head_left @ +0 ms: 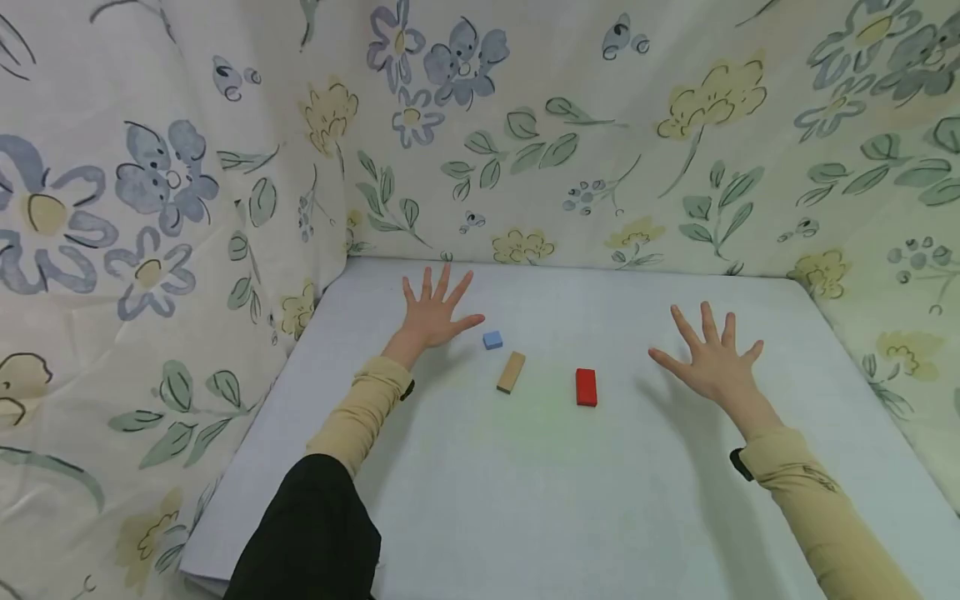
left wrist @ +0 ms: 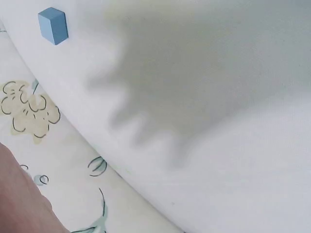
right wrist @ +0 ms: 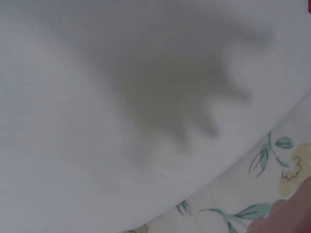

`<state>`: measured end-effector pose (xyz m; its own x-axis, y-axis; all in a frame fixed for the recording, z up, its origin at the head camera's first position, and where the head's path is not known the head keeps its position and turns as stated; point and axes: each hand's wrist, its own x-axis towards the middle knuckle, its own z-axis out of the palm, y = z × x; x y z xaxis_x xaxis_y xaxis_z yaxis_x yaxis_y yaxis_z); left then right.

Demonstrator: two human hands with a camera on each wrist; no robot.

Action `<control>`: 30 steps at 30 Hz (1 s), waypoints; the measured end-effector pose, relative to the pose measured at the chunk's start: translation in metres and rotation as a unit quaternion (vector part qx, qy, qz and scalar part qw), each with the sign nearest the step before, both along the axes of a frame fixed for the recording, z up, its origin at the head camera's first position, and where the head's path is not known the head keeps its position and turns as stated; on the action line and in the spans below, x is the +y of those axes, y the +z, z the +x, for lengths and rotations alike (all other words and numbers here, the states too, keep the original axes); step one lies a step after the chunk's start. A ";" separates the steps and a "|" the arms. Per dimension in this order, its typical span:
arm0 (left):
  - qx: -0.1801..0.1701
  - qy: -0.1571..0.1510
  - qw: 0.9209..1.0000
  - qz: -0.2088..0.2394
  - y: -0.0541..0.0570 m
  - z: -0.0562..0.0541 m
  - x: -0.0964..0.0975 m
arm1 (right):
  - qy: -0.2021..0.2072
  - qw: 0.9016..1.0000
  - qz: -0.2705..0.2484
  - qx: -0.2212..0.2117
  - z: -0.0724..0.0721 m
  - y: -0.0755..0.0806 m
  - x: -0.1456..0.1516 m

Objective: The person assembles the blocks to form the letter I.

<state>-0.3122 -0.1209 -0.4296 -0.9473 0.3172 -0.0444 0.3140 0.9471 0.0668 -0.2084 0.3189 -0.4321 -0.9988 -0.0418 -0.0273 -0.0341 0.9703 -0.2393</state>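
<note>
My left hand is held above the table with fingers spread, holding nothing. Just right of its thumb lies a small blue block, which also shows at the upper left of the left wrist view. A tan wooden block lies slantwise nearer to me. Farther right is a red block, between the two hands. My right hand hovers over the table's right side, fingers spread and holding nothing. In both wrist views only part of the hand shows, with the spread-finger shadow on the white surface.
The blocks lie on a white-covered table. Floral curtains hang behind it and along its left and right sides. A dark sleeve or cloth covers part of the left arm near the front left edge.
</note>
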 end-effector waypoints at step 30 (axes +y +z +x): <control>-0.006 -0.121 0.993 0.008 0.004 0.018 0.037 | 0.094 0.994 0.001 0.061 0.009 -0.006 -0.012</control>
